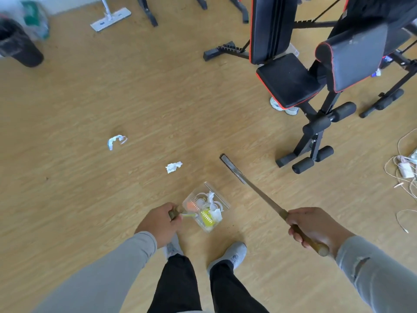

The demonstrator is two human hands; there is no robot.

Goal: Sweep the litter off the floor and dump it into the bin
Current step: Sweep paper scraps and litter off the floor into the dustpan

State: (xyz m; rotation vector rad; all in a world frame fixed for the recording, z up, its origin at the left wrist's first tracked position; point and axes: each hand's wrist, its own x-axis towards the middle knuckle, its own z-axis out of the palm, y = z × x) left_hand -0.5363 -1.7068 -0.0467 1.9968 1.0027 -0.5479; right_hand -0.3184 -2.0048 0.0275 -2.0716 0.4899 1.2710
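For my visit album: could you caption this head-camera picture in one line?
Left hand holds a clear dustpan of litter, right hand a broom; crumpled paper waits on the floor.

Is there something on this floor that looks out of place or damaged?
Yes. A crumpled white paper and a discarded face mask lie loose on the wooden floor, outside the clear dustpan. The grey sleeve on the right arm has a tear.

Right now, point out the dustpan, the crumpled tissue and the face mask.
dustpan (217, 201): head view, on its clear front rim, right of the litter inside.
crumpled tissue (173, 167): head view, on the middle of the white wad.
face mask (112, 141): head view, on its pale blue panel.
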